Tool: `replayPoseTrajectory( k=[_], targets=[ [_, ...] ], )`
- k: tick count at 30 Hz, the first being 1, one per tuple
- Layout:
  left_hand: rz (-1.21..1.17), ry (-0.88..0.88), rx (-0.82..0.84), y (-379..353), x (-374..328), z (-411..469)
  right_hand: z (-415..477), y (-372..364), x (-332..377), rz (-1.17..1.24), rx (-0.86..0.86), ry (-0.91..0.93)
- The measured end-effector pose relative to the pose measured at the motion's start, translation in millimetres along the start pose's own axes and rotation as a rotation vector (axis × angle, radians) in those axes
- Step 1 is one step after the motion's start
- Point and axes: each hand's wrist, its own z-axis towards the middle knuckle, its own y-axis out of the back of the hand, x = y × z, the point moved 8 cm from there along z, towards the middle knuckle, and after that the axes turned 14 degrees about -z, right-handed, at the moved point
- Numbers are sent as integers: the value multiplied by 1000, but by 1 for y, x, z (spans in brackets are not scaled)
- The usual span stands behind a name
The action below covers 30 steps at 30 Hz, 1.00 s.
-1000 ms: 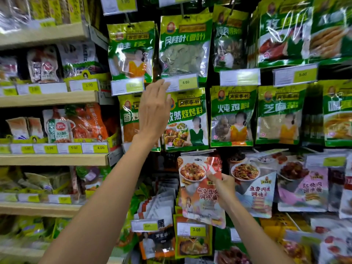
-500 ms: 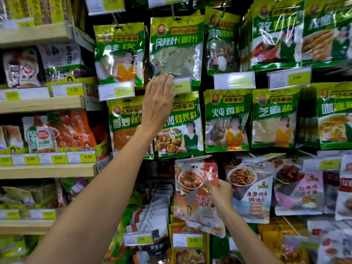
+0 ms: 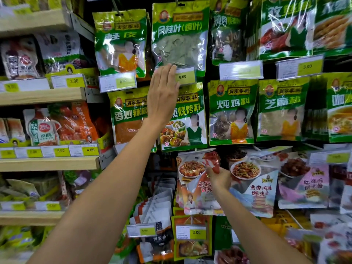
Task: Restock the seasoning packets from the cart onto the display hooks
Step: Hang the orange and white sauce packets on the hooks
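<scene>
Shop aisle: left hand [image 3: 162,96], grip flat and open, presses price tag [image 3: 185,76] at 12 o'clock, probably clearing access; right hand [image 3: 220,178] pinches seasoning packet [image 3: 192,197], 5 o'clock.

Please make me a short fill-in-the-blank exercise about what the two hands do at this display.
1. The left hand, fingers straight, reaches the yellow-and-white price tag reading ____.
2. The right hand, the ____ of the two, grips a glossy white-and-red seasoning packet.
3. The clear-windowed green packet above that tag holds dried ____.
Missing words: 6.00; lower; leaves.
</scene>
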Motion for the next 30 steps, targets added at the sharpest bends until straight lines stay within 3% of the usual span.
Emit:
replayPoseTrajectory(
  k=[9,15,22,26,30],
  targets=[
    [-38,-23,-9,6,-3,0,-9,3,13,-134,-21,-4],
    [-70,-34,-99,20,-11,-9,-46,27,28,-122,-45,220],
    [-345,-33,-121,4,-75,-83,-78,111,3,-144,-92,355],
    [-576,44,-23,-22,-144,-143,-80,181,-52,-234,-173,282],
    [-829,222,256,-66,-230,-216,-90,254,-129,-316,-231,147]
  ],
)
